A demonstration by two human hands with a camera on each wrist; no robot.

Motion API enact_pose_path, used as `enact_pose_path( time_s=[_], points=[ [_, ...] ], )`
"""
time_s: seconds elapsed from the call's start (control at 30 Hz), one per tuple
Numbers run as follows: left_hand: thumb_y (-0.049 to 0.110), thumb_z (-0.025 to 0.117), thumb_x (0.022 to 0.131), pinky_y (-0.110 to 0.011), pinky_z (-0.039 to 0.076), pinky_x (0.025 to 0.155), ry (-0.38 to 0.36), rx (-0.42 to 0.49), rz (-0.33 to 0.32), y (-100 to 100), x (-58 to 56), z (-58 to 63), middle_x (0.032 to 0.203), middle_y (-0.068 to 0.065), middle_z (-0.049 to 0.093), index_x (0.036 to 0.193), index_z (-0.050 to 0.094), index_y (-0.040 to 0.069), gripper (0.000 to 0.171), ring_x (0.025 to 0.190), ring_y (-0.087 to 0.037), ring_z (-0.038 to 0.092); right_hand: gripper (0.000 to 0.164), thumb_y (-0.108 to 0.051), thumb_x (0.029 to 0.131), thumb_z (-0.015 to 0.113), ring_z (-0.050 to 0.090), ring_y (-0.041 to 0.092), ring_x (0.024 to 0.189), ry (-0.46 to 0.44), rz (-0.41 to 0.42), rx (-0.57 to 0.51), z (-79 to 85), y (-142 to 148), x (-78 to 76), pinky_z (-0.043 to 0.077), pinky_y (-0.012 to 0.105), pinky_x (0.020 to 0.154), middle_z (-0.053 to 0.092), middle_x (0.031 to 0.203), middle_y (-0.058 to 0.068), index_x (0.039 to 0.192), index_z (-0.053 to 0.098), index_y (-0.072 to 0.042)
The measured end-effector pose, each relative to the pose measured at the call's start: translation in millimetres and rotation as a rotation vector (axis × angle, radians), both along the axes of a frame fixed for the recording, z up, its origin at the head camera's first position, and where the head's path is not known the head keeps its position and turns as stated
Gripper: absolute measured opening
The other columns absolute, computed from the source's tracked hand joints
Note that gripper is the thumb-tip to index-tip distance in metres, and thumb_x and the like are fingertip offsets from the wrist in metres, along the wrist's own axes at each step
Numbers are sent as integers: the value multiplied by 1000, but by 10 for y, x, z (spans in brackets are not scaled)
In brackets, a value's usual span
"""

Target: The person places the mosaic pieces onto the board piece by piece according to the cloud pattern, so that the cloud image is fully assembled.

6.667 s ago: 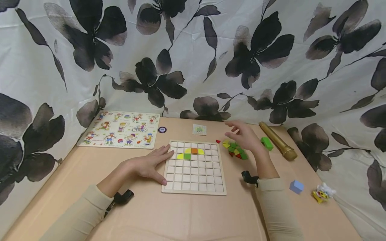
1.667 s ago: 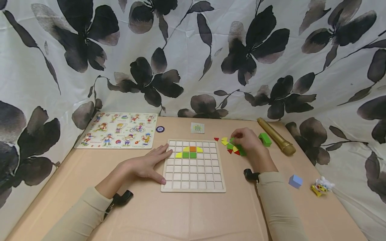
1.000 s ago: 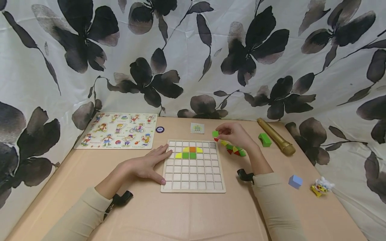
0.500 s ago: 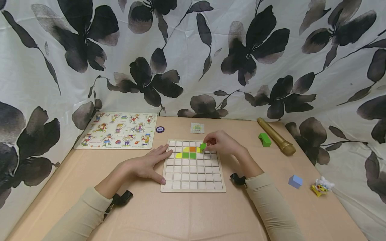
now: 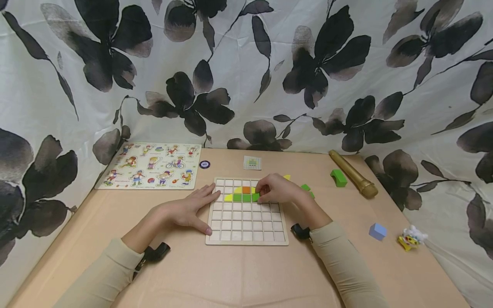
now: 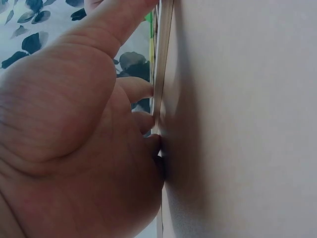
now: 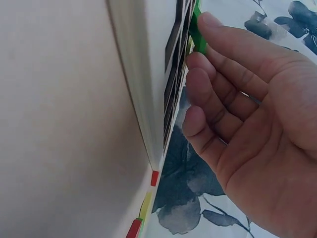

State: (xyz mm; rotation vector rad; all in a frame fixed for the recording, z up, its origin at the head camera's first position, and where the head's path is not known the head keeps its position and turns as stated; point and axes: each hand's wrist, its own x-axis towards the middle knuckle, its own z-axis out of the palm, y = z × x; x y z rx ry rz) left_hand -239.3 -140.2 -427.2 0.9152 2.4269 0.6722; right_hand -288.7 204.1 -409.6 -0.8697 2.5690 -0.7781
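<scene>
A square wooden grid board (image 5: 247, 226) lies on the table. My left hand (image 5: 187, 210) rests along its left edge, fingers spread and fairly straight, as the left wrist view also shows. Over the board's upper right part, my right hand (image 5: 280, 189) pinches a green tile (image 7: 198, 38) between thumb and fingers, at the right end of a row of tiles. That row holds a yellow tile (image 5: 228, 197) and two green ones (image 5: 242, 197). Above it sit an orange tile (image 5: 246, 189) and yellow tiles, the right one partly covered by my fingers.
Loose tiles (image 5: 305, 187) lie right of the board, mostly behind my right hand. A patterned card (image 5: 252, 162) lies beyond the board. A picture board (image 5: 150, 167) is at left. On the right are a green block (image 5: 338, 178), a gold microphone-like stick (image 5: 353, 174), a blue block (image 5: 378, 231) and a small toy (image 5: 410, 239).
My right hand took a green tile from the loose pile and carried it left onto the board, beside the other green tiles. An earlier green tile joined the row too. My left hand stayed.
</scene>
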Motion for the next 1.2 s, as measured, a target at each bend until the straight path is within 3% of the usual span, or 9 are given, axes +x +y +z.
enact_pose_path(
  time_s=[0.23,0.5,0.67,0.83,0.97,1.1,1.2],
  points=[
    [59,84,79,-65,3,128,6,5,-10,-4,-7,6,176,-15,-8,168,18,12,120,161,-43,-8,23,-16,86,86,59,14,78,12,-16,-12,31,20,4,50,27,69,67,83,-2,106,76,-9],
    [60,84,79,-65,3,128,-10,1,7,-2,-6,14,176,-13,-7,168,20,14,119,161,-43,-8,34,-22,95,78,62,20,93,163,-186,-114,226,284,-50,53,36,80,73,112,8,127,73,-11],
    [60,85,79,-65,4,128,-8,1,4,-8,-4,10,176,-13,-7,168,19,14,120,161,-42,-8,33,-20,97,75,64,23,100,213,-257,-156,251,502,-113,54,40,85,71,127,16,130,72,-13],
    [59,85,78,-66,4,127,-6,5,2,-9,-1,11,176,-14,-7,168,20,13,120,161,-43,-8,32,-13,99,71,63,27,102,196,-339,-141,160,686,-186,56,38,79,69,128,19,130,72,-9],
    [60,85,78,-66,5,127,-7,3,6,-8,6,11,176,-13,-7,168,20,14,120,161,-43,-8,33,-9,99,68,59,29,102,117,-376,-128,34,808,-234,54,34,74,69,126,18,132,70,-5],
    [60,85,78,-66,5,127,-7,1,9,-5,10,13,176,-13,-7,168,20,15,120,161,-42,-8,34,-6,101,65,56,30,101,51,-361,-137,-96,884,-277,53,34,76,66,124,18,135,67,-3],
    [60,84,79,-66,4,127,-8,0,10,-3,9,16,176,-12,-7,168,20,15,119,162,-42,-8,34,-3,102,63,58,29,101,69,-313,-116,-191,923,-327,53,37,81,66,124,19,135,67,-1]
  ],
)
